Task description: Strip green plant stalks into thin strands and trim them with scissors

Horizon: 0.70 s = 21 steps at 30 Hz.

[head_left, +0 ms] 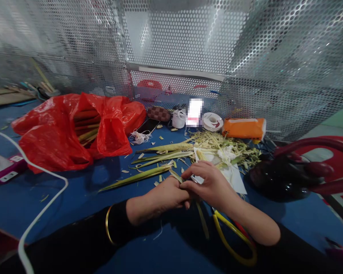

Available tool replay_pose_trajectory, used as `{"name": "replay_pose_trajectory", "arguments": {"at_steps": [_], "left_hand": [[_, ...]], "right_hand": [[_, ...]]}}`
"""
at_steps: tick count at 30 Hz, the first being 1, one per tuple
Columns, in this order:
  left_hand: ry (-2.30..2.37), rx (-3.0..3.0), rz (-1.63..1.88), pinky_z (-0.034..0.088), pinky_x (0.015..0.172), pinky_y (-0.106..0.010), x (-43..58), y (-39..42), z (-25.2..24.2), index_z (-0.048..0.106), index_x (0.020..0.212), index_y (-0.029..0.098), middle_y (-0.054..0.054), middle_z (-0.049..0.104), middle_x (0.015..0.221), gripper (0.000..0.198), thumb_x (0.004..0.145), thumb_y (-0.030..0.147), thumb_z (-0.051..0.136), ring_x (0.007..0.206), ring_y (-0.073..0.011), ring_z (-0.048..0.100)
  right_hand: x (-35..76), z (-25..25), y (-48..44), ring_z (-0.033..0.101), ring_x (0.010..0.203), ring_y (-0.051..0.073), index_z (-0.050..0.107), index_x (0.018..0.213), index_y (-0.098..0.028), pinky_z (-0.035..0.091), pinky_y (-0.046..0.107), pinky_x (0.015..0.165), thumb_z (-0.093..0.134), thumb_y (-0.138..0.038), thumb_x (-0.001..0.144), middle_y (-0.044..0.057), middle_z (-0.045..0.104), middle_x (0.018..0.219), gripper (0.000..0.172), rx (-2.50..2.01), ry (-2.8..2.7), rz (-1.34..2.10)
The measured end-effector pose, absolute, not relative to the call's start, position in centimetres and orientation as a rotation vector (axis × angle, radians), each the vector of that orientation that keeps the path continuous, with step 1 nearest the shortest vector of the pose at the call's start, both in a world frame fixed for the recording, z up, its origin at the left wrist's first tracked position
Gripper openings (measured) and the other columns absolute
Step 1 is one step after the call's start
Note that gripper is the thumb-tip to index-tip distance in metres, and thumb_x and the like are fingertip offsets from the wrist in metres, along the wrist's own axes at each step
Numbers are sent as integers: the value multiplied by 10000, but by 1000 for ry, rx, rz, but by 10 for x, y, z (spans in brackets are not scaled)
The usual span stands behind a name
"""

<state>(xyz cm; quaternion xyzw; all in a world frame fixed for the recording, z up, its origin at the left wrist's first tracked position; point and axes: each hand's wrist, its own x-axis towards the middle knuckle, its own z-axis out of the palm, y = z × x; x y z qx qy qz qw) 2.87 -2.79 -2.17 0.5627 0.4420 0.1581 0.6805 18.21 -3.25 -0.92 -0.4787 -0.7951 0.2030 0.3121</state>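
Note:
My left hand [157, 198] and my right hand [210, 182] meet over the blue table [74, 198], both closed on a narrow green leaf strip [201, 219] that runs between the fingers and hangs down toward me. A gold bangle [108, 224] circles my left wrist. Yellow-handled scissors [231, 236] lie under my right forearm. Long green leaf stalks [157, 160] lie just beyond my hands.
A red plastic bag [68, 129] with more stalks lies at left. A heap of leaf trimmings [225, 146], white paper [234, 175], a phone [148, 125], thread spools [178, 118], tape [213, 121], an orange packet [244, 128] and a white cable [42, 209] surround me. Perforated metal panels [188, 45] close the back.

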Motion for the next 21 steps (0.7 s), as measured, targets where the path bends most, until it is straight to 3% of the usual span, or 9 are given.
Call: {"name": "replay_pose_trajectory", "arguments": {"at_steps": [9,16,21], "left_hand": [[897,1210,412,217,409,-209,28,-27,-22,546,530,156,24,537,483,223,712,285,551,366,-44,342],[837,1289,328,177,404,-227,25,-28,-19,538,447,149,31,436,386,441,746,468,596,354,-51,308],[852,1347,275,163,394,-234,25,-29,-19,564,461,149,49,369,347,466,746,516,592,344,-57,274]], "right_hand": [[179,-9,-34,563,643,147,605,661,-203,415,267,621,625,-268,734,-18,622,648,100,-1362,-1698,944],[175,-16,-35,507,608,140,579,628,-191,381,266,592,609,-260,706,-24,569,602,108,-1414,-1554,882],[172,-22,-38,503,593,136,584,639,-196,379,258,574,601,-243,720,-28,570,600,95,-1426,-1535,804]]}}
